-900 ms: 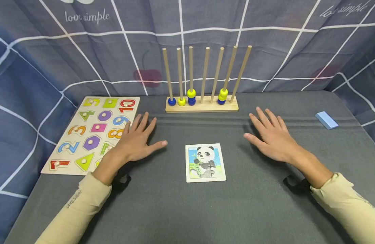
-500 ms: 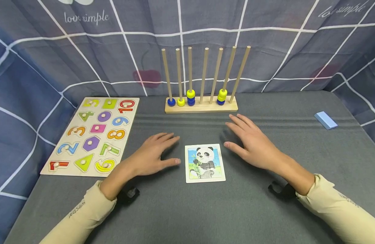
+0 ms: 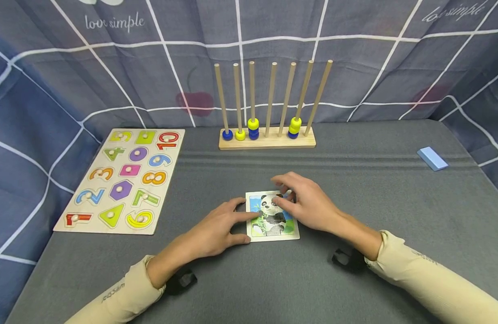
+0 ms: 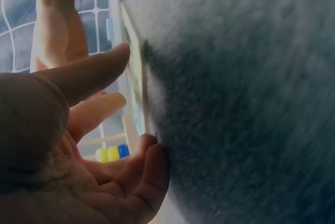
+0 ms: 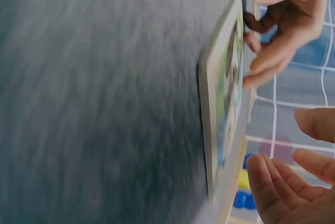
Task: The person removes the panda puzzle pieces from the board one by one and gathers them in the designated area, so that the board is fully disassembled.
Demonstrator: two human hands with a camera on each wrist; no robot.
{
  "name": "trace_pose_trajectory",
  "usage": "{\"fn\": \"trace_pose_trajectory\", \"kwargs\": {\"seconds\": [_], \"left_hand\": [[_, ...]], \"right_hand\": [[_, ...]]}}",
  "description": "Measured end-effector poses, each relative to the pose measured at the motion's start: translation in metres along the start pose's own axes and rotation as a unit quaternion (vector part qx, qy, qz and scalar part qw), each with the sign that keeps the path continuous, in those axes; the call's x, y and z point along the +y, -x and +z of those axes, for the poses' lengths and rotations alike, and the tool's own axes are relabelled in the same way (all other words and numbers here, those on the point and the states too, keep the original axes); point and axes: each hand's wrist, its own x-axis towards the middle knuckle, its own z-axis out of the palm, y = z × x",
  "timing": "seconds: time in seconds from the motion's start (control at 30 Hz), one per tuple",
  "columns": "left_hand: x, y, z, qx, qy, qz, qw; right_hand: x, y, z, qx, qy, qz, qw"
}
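Note:
In the middle of the table lies a square panda jigsaw puzzle [image 3: 275, 231] with a pale wooden border. My left hand [image 3: 216, 229] is at its left side, thumb by the near left corner and index finger reaching straight over the picture. Its other fingers bend down near the far left corner, resting low by the table in the left wrist view. Over the puzzle's right half hovers my right hand [image 3: 311, 207], thumb and fingers loosely bent and apart. In the right wrist view those fingers [image 5: 277, 182] hold nothing and stand off the board.
A wooden number-and-shape peg board [image 3: 163, 191] lies at the left. Behind the puzzle stands a wooden rack [image 3: 269, 142] of upright rods with blue and yellow beads. A light-blue block [image 3: 432, 159] lies at the far right. Checked cloth [image 3: 354, 81] hangs behind the table.
Both hands have moved inward and nearer to me, from beside the puzzle to over it. The left hand has left the peg board. The puzzle itself has barely shifted.

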Motion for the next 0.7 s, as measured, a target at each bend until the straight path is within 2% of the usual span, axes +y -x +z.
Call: {"fn": "trace_pose_trajectory", "kwargs": {"seconds": [0.2,0.57,0.7], "left_hand": [[0.0,-0.002,0.006,0.021,-0.028,0.01,0.9993],[-0.004,-0.004,0.007,0.018,-0.018,0.019,0.9995],[-0.005,-0.004,0.007,0.016,-0.012,0.019,0.9996]], "right_hand": [[-0.003,-0.008,0.016,-0.035,-0.033,0.017,0.999],[0.0,-0.021,0.021,-0.088,-0.042,0.029,0.995],[0.001,-0.024,0.022,-0.108,-0.027,0.032,0.993]]}}
